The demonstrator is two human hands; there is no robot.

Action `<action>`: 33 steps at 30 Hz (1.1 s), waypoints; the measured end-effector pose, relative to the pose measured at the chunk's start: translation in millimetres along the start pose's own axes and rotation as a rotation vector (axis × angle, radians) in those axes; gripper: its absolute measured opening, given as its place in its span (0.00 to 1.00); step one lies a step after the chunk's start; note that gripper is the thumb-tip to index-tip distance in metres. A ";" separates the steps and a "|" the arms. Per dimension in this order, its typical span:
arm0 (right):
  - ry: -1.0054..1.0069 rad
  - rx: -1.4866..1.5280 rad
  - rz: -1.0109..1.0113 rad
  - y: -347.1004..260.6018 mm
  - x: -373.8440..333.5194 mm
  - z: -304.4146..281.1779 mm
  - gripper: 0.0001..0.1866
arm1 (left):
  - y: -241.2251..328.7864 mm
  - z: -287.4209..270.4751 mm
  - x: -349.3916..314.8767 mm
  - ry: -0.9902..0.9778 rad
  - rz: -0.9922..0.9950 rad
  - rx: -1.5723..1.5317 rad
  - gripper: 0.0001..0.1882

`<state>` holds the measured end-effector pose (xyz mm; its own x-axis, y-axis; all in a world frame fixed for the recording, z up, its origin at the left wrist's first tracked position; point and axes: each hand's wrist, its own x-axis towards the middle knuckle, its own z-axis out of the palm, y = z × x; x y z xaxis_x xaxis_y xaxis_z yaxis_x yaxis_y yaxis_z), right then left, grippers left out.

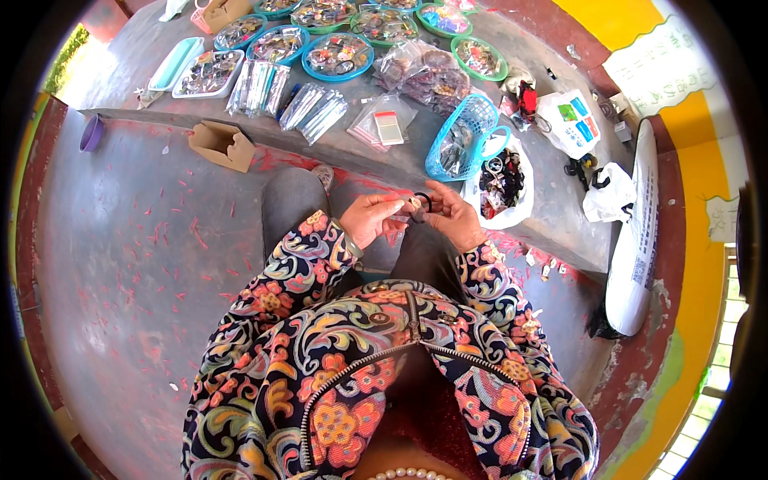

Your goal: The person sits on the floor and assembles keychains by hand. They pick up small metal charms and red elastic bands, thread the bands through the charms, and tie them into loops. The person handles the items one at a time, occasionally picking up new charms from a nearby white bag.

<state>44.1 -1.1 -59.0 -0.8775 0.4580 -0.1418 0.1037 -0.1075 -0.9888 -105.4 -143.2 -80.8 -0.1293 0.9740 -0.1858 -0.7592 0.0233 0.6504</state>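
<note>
Above my lap both hands meet at a black elastic loop point(424, 198), which looks like a hair tie with a small pale, gold-toned ornament on its left side. My right hand point(456, 219) pinches the loop between thumb and fingers. From the other side, my left hand point(371, 219) is closed with thumb and forefinger at the ornament; exactly what lies between those fingertips is too small to tell. Just right of my hands stands a white plastic bag point(524, 182) full of dark, multicoloured hair ties. Behind it is a blue plastic basket point(434, 152) with small packaged items inside.
A raised grey concrete ledge point(570, 237) carries round trays of small goods, including a blue tray point(338, 77), bundled clear packets point(314, 112) and a small scale point(389, 128). A cardboard box point(222, 146) and a purple bowl point(91, 134) lie at left. White bags point(610, 194) sit at right.
</note>
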 end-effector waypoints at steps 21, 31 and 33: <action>0.189 -0.182 -0.012 -19.8 -14.5 13.2 0.14 | 3.9 -3.0 -1.5 -0.036 -0.061 -0.124 0.13; 0.273 -0.536 -0.341 -20.0 -10.6 -4.2 0.13 | -16.0 -13.6 9.9 0.258 -0.127 0.351 0.13; 0.220 -0.683 -0.448 -22.6 -9.0 1.2 0.13 | -18.1 -15.6 10.8 0.224 -0.108 0.483 0.13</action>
<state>49.1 -3.9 -35.3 -0.7993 0.4994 0.3341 0.0903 0.6495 -0.7550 -103.0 -136.6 -106.0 -0.2396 0.8899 -0.3881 -0.4026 0.2726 0.8738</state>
